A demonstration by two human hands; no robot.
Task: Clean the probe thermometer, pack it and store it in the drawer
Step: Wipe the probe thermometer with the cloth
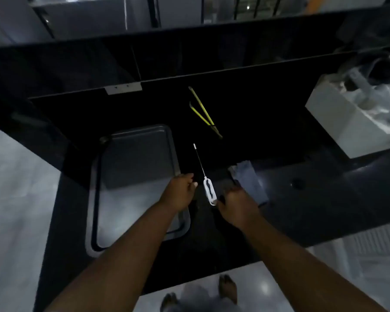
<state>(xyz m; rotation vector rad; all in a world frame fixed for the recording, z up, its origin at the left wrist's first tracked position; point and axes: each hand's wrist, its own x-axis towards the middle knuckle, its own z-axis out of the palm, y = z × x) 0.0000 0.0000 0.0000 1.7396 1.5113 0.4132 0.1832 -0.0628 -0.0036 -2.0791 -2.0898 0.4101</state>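
Note:
The probe thermometer has a white handle and a thin metal probe that points away from me over the dark counter. My right hand is curled at the near end of the handle and appears to grip it, with its knuckles over a folded grey cloth. Just left of the handle is my left hand, with its fingers curled in, close to the handle and holding nothing that I can see.
Yellow-and-black tongs lie beyond the probe tip. A grey tray lies on the counter at the left, under my left forearm. A white box with a plastic bag stands at the right. My feet show past the counter's near edge.

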